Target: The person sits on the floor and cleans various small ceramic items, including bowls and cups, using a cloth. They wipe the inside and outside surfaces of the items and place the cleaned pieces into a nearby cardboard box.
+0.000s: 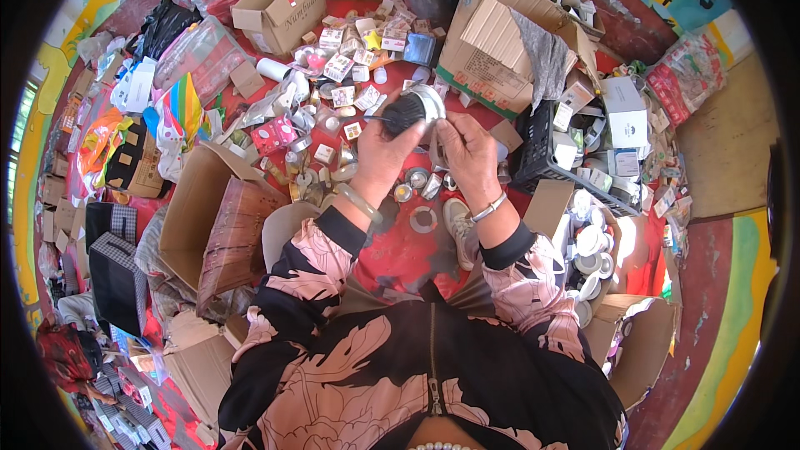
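A round downlight (406,113) with a black ribbed body and a white rim is held up in front of me. My left hand (379,158) is wrapped round its dark body, and a thin dark lead sticks out at the left. The fingers of my right hand (469,154) pinch at the lower right of the white rim. Something pale hangs between the two hands; what it is I cannot make out. Below them, several small round lamp parts (403,192) lie on the red floor covering (392,242).
Many small printed boxes (337,67) lie beyond my hands. An open carton (282,10) stands at the far left, a larger one (492,46) at the far right. A black crate (537,150) holds boxes and lamps. White discs (590,242) fill a carton to the right.
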Motion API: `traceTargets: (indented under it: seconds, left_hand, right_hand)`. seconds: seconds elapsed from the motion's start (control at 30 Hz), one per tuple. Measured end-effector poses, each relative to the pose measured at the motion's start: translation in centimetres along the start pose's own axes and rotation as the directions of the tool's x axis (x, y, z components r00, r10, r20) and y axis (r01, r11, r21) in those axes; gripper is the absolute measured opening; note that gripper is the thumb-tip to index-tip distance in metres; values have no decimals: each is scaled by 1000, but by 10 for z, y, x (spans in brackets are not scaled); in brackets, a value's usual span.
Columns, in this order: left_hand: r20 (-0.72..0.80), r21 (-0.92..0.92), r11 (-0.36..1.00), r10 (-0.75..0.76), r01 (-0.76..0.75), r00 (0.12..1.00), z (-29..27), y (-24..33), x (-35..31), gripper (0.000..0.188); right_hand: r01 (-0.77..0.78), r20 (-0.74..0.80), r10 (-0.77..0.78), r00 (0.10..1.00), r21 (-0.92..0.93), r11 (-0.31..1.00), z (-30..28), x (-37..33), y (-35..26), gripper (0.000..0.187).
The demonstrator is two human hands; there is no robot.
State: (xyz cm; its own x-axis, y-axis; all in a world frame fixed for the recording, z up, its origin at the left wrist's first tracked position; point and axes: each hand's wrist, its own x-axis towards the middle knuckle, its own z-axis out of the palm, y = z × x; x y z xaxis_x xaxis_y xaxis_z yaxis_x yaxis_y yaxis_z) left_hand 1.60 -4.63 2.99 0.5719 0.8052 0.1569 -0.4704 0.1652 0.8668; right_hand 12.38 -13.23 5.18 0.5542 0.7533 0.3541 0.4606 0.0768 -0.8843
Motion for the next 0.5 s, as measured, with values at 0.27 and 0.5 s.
traceTargets:
  seconds: [0.27, 0.5]
  left_hand:
    - [220, -605, 706, -296, 368, 930, -10, 9, -1, 58]
    - [206, -551, 632, -529, 544, 823, -9, 7, 0, 46]
  right_hand:
    - [-185, 189, 131, 973, 302, 935, -8, 5, 9, 62]
    - [-400, 373, 302, 878, 223, 889, -14, 10, 6, 40]
